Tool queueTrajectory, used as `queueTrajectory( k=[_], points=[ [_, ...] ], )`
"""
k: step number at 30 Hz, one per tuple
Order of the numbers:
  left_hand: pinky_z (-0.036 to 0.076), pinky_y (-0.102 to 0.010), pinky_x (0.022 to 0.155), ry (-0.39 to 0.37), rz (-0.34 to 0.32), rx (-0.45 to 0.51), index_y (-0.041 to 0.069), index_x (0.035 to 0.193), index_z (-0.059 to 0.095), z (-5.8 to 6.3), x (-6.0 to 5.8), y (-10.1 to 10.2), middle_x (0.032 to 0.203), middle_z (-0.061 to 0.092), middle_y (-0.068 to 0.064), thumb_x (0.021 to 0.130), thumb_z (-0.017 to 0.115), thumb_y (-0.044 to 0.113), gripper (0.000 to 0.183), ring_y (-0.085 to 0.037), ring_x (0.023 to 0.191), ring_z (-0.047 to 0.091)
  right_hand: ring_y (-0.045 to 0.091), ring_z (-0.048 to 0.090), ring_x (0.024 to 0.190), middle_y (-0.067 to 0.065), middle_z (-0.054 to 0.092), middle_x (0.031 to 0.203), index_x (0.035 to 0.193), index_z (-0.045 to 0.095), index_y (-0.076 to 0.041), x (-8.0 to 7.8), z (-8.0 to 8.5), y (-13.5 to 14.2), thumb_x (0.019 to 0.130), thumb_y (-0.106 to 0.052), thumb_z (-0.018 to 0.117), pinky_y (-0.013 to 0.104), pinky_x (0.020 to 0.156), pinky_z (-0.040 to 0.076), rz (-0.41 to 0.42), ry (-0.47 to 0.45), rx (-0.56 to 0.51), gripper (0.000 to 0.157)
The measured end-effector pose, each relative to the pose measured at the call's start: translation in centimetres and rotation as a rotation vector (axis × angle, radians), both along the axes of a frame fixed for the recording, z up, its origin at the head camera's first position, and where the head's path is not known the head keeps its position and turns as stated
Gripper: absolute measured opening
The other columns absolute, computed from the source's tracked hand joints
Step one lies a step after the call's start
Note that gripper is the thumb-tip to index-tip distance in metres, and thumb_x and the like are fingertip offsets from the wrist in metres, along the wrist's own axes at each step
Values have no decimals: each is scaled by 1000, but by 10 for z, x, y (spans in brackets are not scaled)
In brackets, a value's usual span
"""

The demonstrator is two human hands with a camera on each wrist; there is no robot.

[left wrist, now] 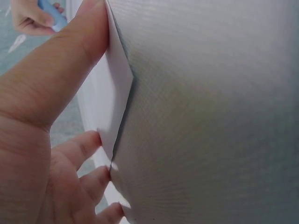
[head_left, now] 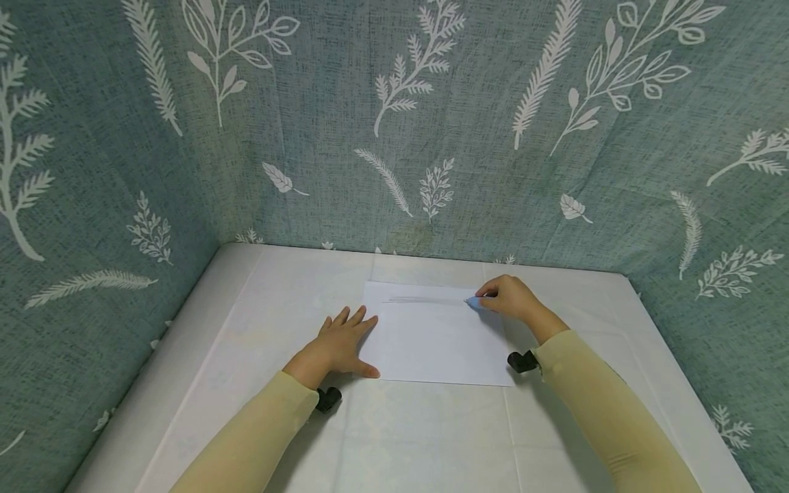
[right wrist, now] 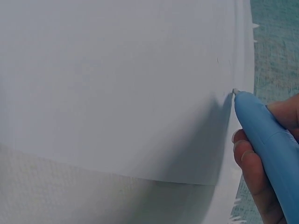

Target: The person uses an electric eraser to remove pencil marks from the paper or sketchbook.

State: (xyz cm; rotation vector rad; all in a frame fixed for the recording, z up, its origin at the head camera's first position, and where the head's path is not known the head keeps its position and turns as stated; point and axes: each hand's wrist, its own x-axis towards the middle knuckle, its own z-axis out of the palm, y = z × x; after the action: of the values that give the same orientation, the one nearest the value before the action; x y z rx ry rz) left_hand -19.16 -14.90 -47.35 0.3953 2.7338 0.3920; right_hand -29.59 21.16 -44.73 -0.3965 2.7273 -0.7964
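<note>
The white sheet of paper [head_left: 437, 346] lies flat on the pale worktop [head_left: 425, 438], between the two hands. At the sheet's left side the left hand [head_left: 341, 344] is spread wide, gripping nothing: its thumb lies over the near left corner, its index fingertip reaches over the left edge, and the other fingers fan out just beside that edge. At the sheet's far right corner the right hand [head_left: 508, 299] pinches a blue pen [head_left: 474, 302] between thumb and fingers, the pen's tip pointing in over the paper toward the left. A few thin pencil-grey lines [head_left: 419, 300] run across the sheet near its far edge, ending close to the pen.

The head view alone shows these lines at full length, along with the light sleeves [head_left: 610, 411] and the leaf-patterned green fabric [head_left: 327, 123] rising beyond the sheet. The left wrist view adds the thumb pressing by the sheet's edge, with a narrow shadow beneath the nearest corner; the right hand and pen show only partly there. The right wrist view brings out the pen's rounded barrel and its small tip at the paper's surface, with short dark marks beside it and the hand's shadow spread across the sheet. The left hand is outside that view.
</note>
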Motion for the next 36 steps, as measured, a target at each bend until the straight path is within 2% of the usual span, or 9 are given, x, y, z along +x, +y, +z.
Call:
queueTrajectory(
  k=[9, 18, 26, 36],
  points=[
    [10, -67, 116, -6, -3, 1, 18, 158, 32, 1, 1, 0, 166, 16, -14, 66, 85, 63, 116, -45, 151, 8, 15, 63, 72, 9, 72, 97, 111, 76, -4, -1, 0, -1, 93, -15, 70, 31, 63, 53, -7, -12, 2, 23],
    [10, -67, 116, -5, 1, -3, 18, 158, 33, 2, 1, 0, 166, 16, -14, 66, 85, 63, 116, -44, 151, 8, 15, 63, 70, 3, 73, 88, 110, 77, -5, 0, 1, 1, 94, -16, 70, 32, 63, 51, 46, -34, -5, 21],
    [9, -66, 116, -11, -8, -9, 19, 159, 31, 0, 0, -1, 166, 15, -13, 67, 85, 63, 116, -44, 151, 6, 13, 67, 73, 5, 75, 97, 110, 77, -5, 1, 1, 1, 94, -16, 69, 32, 65, 54, 79, -47, -5, 21],
    [9, -66, 116, -6, -7, -10, 20, 159, 31, -2, -1, -2, 166, 15, -13, 66, 85, 64, 116, -44, 151, 6, 14, 66, 73, 6, 75, 98, 110, 77, -6, 2, 2, 0, 94, -16, 70, 32, 64, 54, 69, -42, -6, 21]
  ],
)
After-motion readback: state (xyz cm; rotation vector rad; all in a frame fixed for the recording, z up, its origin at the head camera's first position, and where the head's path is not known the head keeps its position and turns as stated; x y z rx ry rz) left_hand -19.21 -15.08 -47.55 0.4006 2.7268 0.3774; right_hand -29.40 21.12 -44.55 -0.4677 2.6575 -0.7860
